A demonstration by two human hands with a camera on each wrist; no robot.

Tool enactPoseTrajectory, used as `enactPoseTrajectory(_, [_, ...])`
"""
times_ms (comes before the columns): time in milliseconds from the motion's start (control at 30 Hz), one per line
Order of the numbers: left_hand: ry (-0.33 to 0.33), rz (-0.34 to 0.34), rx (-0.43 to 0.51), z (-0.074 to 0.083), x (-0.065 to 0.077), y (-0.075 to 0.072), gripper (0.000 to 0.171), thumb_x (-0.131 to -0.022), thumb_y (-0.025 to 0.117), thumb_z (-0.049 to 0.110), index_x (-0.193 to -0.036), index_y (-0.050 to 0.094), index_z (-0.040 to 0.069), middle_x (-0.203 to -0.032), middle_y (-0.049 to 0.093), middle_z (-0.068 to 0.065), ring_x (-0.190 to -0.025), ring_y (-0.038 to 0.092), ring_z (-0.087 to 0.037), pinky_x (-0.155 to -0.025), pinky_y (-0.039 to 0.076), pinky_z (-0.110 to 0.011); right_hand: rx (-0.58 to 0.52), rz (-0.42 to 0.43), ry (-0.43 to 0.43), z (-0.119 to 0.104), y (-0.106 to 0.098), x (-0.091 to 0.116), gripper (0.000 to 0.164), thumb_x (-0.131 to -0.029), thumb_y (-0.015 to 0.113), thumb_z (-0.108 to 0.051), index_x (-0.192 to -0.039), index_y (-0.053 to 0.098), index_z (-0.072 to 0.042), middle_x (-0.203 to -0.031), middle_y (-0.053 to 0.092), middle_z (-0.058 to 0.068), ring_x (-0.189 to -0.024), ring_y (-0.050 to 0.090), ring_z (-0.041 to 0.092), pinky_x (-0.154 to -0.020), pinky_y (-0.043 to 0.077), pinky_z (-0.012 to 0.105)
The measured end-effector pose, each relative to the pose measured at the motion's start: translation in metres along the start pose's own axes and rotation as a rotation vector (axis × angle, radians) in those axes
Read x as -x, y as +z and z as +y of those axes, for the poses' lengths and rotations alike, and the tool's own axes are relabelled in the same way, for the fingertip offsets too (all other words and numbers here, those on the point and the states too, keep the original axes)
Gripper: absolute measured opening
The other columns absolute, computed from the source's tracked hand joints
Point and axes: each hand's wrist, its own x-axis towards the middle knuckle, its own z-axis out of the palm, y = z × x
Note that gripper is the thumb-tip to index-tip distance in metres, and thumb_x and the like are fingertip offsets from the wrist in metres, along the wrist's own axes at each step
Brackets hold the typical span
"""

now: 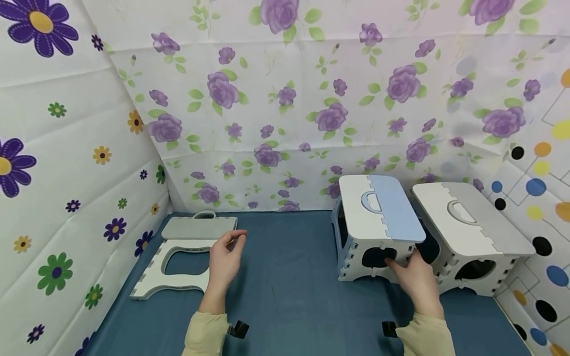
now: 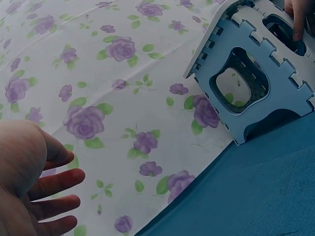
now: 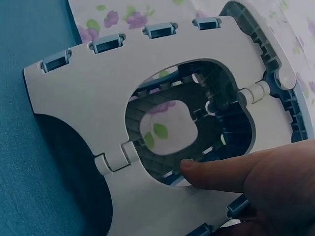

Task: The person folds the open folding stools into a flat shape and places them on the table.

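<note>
A blue-and-white folding step stool (image 1: 366, 212) stands unfolded right of the middle. My right hand (image 1: 416, 279) grips its front right corner. In the right wrist view the thumb (image 3: 221, 172) lies across the white end panel (image 3: 78, 93) to the edge of its oval hole, while the other fingers go round the side, mostly hidden. My left hand (image 1: 226, 259) is raised and holds nothing, its fingers spread and slightly bent in the left wrist view. Behind and left of it, a grey-and-white stool (image 1: 196, 282) lies folded flat, partly covered by that hand.
Another grey-and-white stool (image 1: 474, 217) stands unfolded close to the right of the blue-and-white one. Blue cloth (image 1: 294, 277) covers the table. Flowered sheets (image 1: 249, 128) hang behind and at the left, and a dotted sheet (image 1: 545, 198) at the right.
</note>
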Motion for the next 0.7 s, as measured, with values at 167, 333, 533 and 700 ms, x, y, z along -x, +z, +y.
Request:
enactPoseTrajectory(167, [-0.003,0.004,-0.014,-0.0004,-0.0007,-0.0005,0.018,-0.108,0.068,0.012,-0.119,0.079,0.004,-0.118,0.077,-0.014,-0.117,0.069,-0.033,-0.107,0.050,-0.054,0.011,-0.019,0.017,0.0045,0.0020,-0.0053,0.099,-0.103,0.069,-0.046,-0.162,0.017,0.014,-0.148,0.041,0.049,-0.125,0.054,0.065,-0.094,0.050,0.072])
enactPoseTrajectory(333, [0.002,0.004,-0.009,-0.0016,-0.0011,-0.0009,0.018,-0.107,0.069,0.012,-0.119,0.079,0.004,-0.117,0.077,-0.014,-0.115,0.069,-0.033,-0.105,0.051,-0.053,0.023,-0.005,0.002,0.0048,0.0033,-0.0050,0.095,-0.103,0.069,-0.041,-0.161,0.019,0.015,-0.147,0.041,0.050,-0.124,0.055,0.065,-0.093,0.051,0.072])
enactPoseTrajectory(533, [-0.006,0.000,-0.001,-0.0019,-0.0010,-0.0010,0.017,-0.107,0.070,0.012,-0.118,0.080,0.005,-0.116,0.077,-0.013,-0.114,0.069,-0.033,-0.105,0.051,-0.051,0.023,-0.007,-0.011,0.0048,0.0035,-0.0023,0.092,-0.105,0.067,-0.037,-0.163,0.017,0.014,-0.151,0.038,0.048,-0.129,0.051,0.065,-0.098,0.047,0.074])
enactPoseTrajectory(700, [-0.008,-0.012,0.000,-0.0019,0.0014,0.0004,0.018,-0.107,0.070,0.013,-0.119,0.079,0.004,-0.117,0.077,-0.013,-0.114,0.069,-0.032,-0.103,0.051,-0.051,0.022,-0.032,-0.018,0.0045,0.0009,-0.0013,0.091,-0.106,0.065,-0.036,-0.164,0.015,0.013,-0.153,0.036,0.048,-0.131,0.049,0.066,-0.101,0.045,0.075])
